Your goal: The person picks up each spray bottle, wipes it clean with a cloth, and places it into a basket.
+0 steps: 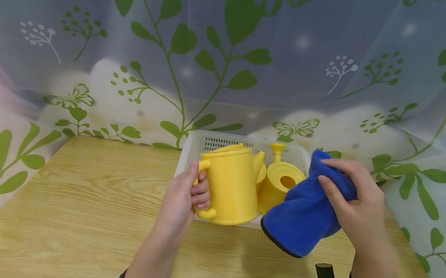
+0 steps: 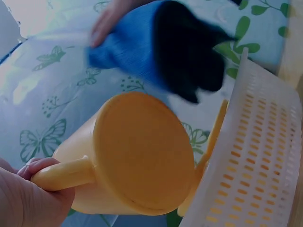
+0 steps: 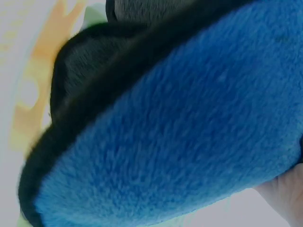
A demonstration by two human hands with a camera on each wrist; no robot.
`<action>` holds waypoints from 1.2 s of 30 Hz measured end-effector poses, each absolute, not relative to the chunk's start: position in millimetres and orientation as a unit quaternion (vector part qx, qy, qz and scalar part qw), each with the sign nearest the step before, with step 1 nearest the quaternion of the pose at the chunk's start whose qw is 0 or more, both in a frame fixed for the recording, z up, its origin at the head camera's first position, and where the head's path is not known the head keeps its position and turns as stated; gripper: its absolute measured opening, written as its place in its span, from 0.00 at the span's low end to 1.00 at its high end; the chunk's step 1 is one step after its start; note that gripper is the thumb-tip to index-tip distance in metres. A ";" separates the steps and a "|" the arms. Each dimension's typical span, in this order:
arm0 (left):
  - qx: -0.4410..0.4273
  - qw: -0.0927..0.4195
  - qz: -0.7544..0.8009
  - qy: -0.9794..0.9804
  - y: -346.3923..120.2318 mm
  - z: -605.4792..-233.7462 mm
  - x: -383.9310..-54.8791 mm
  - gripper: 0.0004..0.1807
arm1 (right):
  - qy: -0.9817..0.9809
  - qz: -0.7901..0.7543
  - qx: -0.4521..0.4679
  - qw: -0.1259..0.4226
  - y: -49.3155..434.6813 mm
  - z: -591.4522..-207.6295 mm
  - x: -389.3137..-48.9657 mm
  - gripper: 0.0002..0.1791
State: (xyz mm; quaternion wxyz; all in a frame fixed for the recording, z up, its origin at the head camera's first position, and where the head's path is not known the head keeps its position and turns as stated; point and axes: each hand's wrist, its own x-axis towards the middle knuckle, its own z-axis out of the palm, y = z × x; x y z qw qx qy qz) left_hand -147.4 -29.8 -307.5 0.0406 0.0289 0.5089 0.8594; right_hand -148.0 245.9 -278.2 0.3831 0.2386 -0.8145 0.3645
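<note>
My left hand (image 1: 186,195) grips the handle of a yellow plastic pitcher (image 1: 231,187), held up in front of a white basket with its spout to the right. The left wrist view shows the pitcher's round base (image 2: 144,153) facing the camera. In my right hand (image 1: 360,199) a blue cloth (image 1: 308,211) with dark edging is pinched between thumb and fingers, hanging down over the basket's right side. Its fuzzy blue face (image 3: 189,123) fills most of the right wrist view, with a dark grey side folded behind.
The white perforated basket (image 1: 194,147) stands at the back of the wooden table (image 1: 69,212). Inside it are more yellow pieces, including a round container (image 1: 281,179) with a hole and a flared piece (image 1: 277,151). A leaf-patterned curtain (image 1: 200,51) hangs right behind.
</note>
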 end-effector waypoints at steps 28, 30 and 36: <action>0.030 0.044 0.868 0.494 -21.0 -311.3 -143.9 0.18 | -0.798 0.101 0.466 0.369 160.8 -294.9 -166.7 0.23; 0.026 0.040 0.869 0.492 -21.6 -310.7 -143.8 0.18 | -0.795 0.103 0.465 0.376 161.3 -298.0 -165.4 0.23; 0.036 0.042 0.860 0.507 -23.1 -309.2 -141.9 0.19 | -0.783 0.106 0.449 0.418 157.3 -300.7 -162.6 0.20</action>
